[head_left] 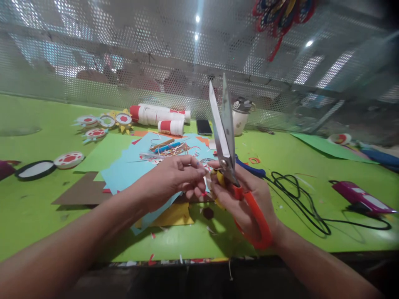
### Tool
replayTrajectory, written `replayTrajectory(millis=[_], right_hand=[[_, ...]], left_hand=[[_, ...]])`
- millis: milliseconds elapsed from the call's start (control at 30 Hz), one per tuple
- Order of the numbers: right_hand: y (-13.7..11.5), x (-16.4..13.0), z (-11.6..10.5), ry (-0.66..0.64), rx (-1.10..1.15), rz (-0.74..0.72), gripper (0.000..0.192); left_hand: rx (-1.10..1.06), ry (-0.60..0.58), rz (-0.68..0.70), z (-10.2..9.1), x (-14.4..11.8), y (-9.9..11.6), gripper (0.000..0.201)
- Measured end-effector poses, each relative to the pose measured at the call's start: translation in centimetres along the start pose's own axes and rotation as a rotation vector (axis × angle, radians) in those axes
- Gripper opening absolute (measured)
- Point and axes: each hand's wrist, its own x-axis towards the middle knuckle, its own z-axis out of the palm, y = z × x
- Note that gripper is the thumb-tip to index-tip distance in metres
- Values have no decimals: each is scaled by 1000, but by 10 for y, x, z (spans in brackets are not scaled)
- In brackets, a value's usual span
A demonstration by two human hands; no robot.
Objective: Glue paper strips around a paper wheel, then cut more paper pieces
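Above green table, right hand grips scissors; left hand pinches unclear scrap

Both forearms were bare to the near edge, with no sleeves showing. The left hand and right hand wore no gloves, rings or watch.

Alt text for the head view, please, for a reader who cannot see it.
The right hand holds orange-handled scissors, blades up and slightly apart, while the left hand pinches a small paper scrap beside them. Coloured paper sheets lie on the green table.
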Motion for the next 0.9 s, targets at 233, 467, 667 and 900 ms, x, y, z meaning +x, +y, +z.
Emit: replayTrajectory(millis=[233,467,667,900], right_hand=[[2,0,0,-36,-31,-35,32],[-7,9,-8,-123,-238,21,14],[1,13,-11,-361,-184,69,34],[10,11,-13,-328,-252,75,37]], left_hand=[[70,25,-46,1,0,-2,14],[90,298,235,-14,-3,18,17],[7,533,392,-34,-2,31,15],[-108,571,414,-40,1,32,14]])
